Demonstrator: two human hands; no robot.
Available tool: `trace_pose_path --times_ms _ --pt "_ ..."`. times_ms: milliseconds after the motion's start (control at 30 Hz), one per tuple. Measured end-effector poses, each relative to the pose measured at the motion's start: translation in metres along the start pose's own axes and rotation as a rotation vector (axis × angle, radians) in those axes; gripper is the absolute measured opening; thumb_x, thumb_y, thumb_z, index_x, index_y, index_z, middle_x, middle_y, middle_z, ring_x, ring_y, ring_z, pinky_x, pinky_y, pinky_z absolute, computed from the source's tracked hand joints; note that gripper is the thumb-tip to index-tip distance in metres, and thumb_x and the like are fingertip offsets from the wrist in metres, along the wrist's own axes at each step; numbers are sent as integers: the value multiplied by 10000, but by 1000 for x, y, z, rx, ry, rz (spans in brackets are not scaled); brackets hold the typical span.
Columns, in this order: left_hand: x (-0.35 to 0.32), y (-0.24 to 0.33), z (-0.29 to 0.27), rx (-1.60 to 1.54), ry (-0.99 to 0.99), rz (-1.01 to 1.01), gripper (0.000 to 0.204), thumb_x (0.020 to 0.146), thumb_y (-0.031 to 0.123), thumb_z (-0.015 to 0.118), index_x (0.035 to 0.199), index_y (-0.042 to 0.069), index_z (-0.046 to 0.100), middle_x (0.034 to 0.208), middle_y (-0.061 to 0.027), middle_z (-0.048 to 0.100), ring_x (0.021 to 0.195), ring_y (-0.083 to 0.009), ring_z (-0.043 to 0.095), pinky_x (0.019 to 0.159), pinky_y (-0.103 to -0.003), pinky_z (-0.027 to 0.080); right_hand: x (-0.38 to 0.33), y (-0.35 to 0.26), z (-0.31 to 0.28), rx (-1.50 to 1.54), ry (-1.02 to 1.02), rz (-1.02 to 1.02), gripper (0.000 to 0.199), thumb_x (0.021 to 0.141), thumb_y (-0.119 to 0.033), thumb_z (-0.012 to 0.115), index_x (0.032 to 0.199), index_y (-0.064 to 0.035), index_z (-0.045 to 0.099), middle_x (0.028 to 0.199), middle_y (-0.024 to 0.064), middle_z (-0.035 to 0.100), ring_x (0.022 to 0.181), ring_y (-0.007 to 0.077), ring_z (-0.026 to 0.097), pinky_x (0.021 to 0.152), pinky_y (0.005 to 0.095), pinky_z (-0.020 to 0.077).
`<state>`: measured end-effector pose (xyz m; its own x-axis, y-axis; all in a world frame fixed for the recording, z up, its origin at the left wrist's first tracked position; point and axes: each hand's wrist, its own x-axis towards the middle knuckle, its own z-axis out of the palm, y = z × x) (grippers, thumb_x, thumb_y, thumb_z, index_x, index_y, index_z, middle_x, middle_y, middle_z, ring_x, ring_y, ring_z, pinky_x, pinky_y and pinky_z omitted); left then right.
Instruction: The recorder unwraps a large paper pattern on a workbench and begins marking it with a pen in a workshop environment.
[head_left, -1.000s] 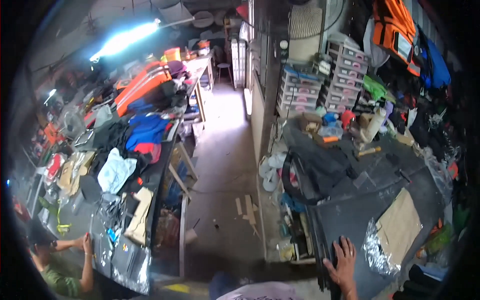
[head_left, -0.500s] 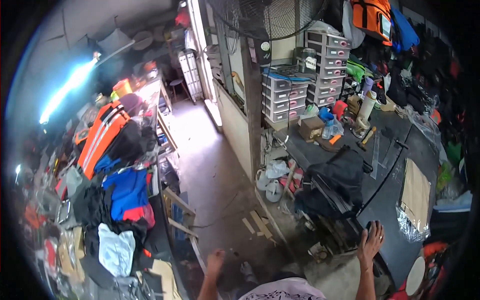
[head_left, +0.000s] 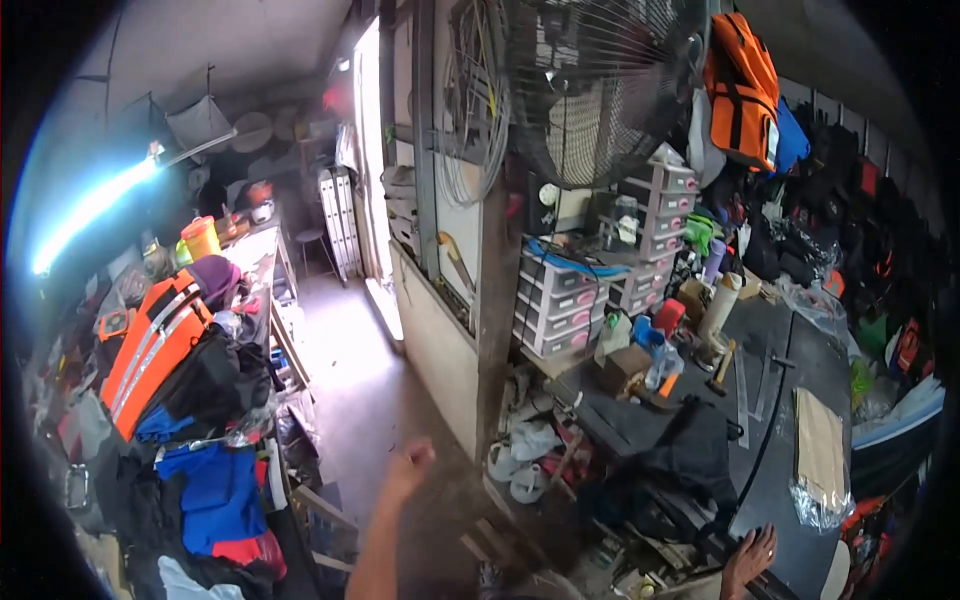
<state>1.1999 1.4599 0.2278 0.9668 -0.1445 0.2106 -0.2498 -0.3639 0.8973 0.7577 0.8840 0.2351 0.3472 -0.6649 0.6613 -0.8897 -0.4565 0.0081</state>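
Observation:
My left hand (head_left: 408,468) is raised over the walkway between the two tables, touching nothing that I can see. Its fingers are smeared by motion. At the lower right, my right hand (head_left: 750,558) lies on the near edge of the dark table (head_left: 690,385), fingers stretched out and apart. Just left of that hand, a black cloth bag (head_left: 685,455) drapes over the table's edge. Farther up the tabletop lie a flat brown pack in clear plastic (head_left: 820,445), a metal ruler (head_left: 742,405) and a hammer (head_left: 722,370).
On the left, a table is heaped with an orange bag (head_left: 150,345), blue cloth (head_left: 212,490) and black fabric. A large fan (head_left: 600,90) hangs above drawer units (head_left: 560,305). White jugs (head_left: 528,480) and wood pieces (head_left: 485,540) lie on the floor. A stool (head_left: 312,240) stands far off.
My view has tilted up, bringing more of the fan into sight. My left hand has risen and reached forward over the walkway. My right hand stays by the table edge, lower in view.

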Motion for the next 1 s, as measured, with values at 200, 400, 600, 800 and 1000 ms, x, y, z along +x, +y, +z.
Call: trace_pose_path --times_ms 200,400,600,800,1000 --pt "177 189 -104 6 249 501 122 947 71 647 1061 37 675 832 13 634 755 -93 559 679 -264 473 25 -26 -8 244 121 400 509 1021 -434 501 1319 -32 597 1312 226 577 1185 397 539 1007 534 410" --pt "263 348 -123 -63 271 826 256 905 125 702 1134 14 672 1030 -96 700 898 -176 668 845 -300 522 64 -74 -69 331 309 517 677 972 -495 559 1436 -9 479 1442 252 467 1327 410 434 1104 539 335" --pt "318 455 -124 -165 284 1277 203 910 112 671 1094 27 687 997 -98 664 813 -179 623 773 -298 512 130 -201 -189 885 559 385 505 1063 -343 403 1432 -6 472 1466 164 478 1388 274 415 1148 431 292" --pt "353 531 -123 -123 311 1582 203 906 144 597 1038 20 690 1013 -165 671 951 -340 638 879 -417 503 219 -345 -261 1447 470 117 620 1044 -482 341 1465 -38 441 1521 122 441 1420 247 394 1147 425 305" --pt "381 581 -117 46 513 1864 269 861 97 542 1052 19 715 1036 -184 681 1016 -357 636 946 -441 488 315 -456 -300 1782 358 -162 655 1045 -529 353 1506 -64 393 1549 112 401 1420 281 382 1143 432 307"
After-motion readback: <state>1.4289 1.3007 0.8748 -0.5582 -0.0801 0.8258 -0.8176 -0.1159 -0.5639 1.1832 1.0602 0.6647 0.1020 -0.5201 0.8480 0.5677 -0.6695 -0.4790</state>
